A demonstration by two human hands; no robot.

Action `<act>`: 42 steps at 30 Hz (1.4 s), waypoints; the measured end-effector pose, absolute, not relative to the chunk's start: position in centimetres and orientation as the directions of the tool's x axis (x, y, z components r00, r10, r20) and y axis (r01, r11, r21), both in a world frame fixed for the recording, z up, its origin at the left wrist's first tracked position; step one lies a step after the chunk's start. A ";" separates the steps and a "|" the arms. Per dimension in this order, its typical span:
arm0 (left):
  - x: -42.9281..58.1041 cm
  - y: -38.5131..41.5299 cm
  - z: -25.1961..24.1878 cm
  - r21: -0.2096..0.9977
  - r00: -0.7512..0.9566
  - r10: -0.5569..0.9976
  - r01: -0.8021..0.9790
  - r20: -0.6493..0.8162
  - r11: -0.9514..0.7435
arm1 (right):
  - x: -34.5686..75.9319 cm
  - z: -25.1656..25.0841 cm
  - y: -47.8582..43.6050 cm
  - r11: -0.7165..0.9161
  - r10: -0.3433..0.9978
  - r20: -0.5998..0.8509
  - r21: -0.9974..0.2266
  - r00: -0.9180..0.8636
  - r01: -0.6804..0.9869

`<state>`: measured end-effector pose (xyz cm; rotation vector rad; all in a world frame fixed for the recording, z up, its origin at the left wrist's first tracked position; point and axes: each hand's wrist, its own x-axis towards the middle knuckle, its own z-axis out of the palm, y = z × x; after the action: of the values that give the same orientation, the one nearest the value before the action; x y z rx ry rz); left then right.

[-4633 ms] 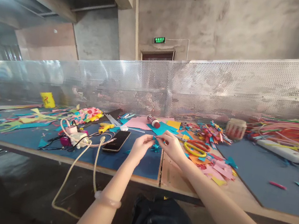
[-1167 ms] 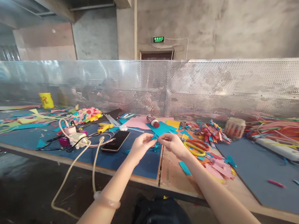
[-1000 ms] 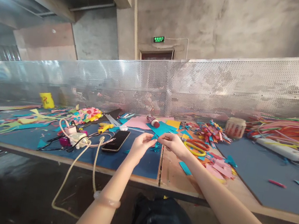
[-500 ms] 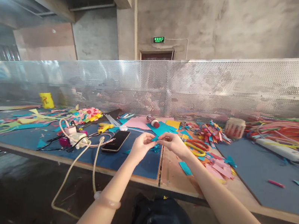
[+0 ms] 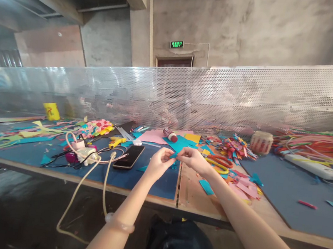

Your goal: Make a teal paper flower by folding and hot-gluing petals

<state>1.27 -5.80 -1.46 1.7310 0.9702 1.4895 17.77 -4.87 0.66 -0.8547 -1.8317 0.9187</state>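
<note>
Head view, far left: what is seen?
"A yellow cup, set behind loose paper strips. Next, a white adapter is ringed by cables, and a dark phone is laid between it and the left hand."
"How are the hands placed?"
"Close together above the table. A small blue paper piece is pinched between the fingertips of the left hand and the right hand; its shape is largely hidden. A tube is seen behind."
"And rightward?"
"A yellow loop handle is crowded against the right wrist. Pink scraps are heaped near it; farther right, a jar, a pink pen and a white power strip are seen."
</note>
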 end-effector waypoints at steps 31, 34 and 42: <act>0.8 -4.9 -2.3 0.918 0.058 0.917 -0.042 0.395 -0.393 | 16.3 -1.1 -5.0 0.584 0.584 0.708 -0.027 -0.396 0.812; 0.8 -5.0 -2.2 0.909 0.059 0.907 -0.032 0.416 -0.415 | 16.2 -1.1 -5.0 0.555 0.582 0.719 -0.011 -0.379 0.832; 0.8 -5.3 -1.9 0.912 0.077 0.909 0.008 0.409 -0.411 | 16.1 -1.2 -4.9 0.531 0.589 0.727 -0.018 -0.354 0.847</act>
<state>0.84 -5.32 -1.88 1.5661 0.9406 1.4420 16.11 -4.91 -1.16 -1.1595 -2.0766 -0.4781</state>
